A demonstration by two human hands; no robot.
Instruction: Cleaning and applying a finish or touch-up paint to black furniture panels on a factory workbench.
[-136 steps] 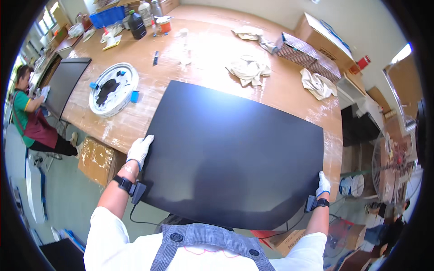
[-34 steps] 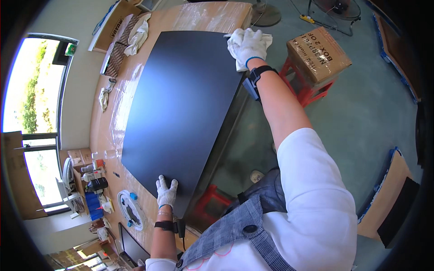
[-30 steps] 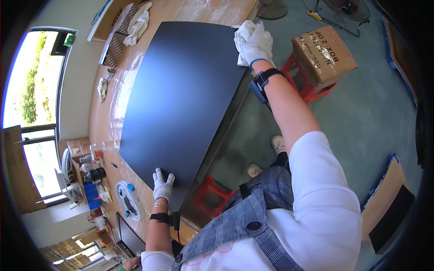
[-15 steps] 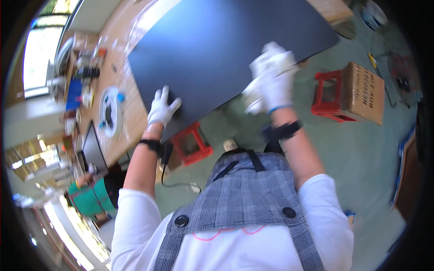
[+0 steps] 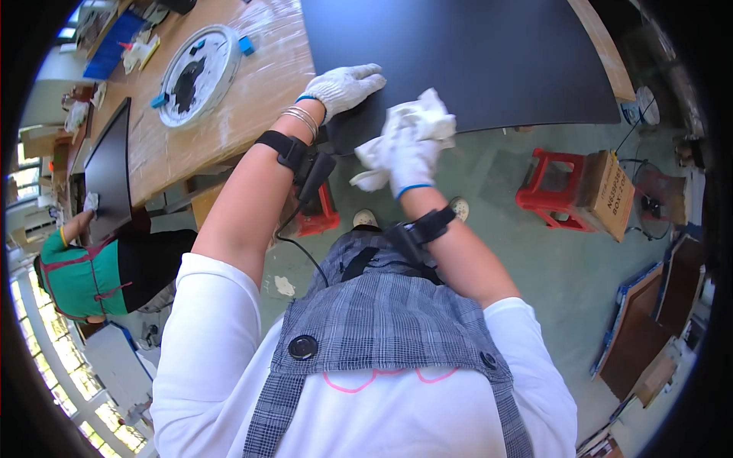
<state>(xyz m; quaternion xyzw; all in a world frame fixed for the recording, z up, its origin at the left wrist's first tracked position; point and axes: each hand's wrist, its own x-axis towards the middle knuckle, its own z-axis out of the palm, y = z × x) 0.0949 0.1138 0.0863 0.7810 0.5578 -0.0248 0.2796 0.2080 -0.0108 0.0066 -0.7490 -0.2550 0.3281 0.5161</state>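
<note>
A large, flat black panel [image 5: 489,61] with a smooth face lies on the table in front of me. In a white knit glove with a blue cuff, my left hand [image 5: 345,88] rests near the panel's left near corner, its fingers stretched out to the right. My right hand [image 5: 413,164], also gloved, is closed round a crumpled white cloth [image 5: 427,118]. It holds the cloth at the panel's near edge, just right of my left hand. Part of the cloth hangs out below the hand on its left side.
A white round tray [image 5: 169,108] with dark residue sits on the film-covered table [image 5: 256,91]. Red stools [image 5: 546,187] stand below, one bearing a cardboard box [image 5: 613,195]. Far left, a person in green [image 5: 84,276] leans over another dark panel [image 5: 112,172]. A fan [image 5: 653,206] stands right.
The view has turned. My right hand has moved with the cloth leftward along the near edge, closer to my left hand. My left hand's fingers now point right rather than away.
</note>
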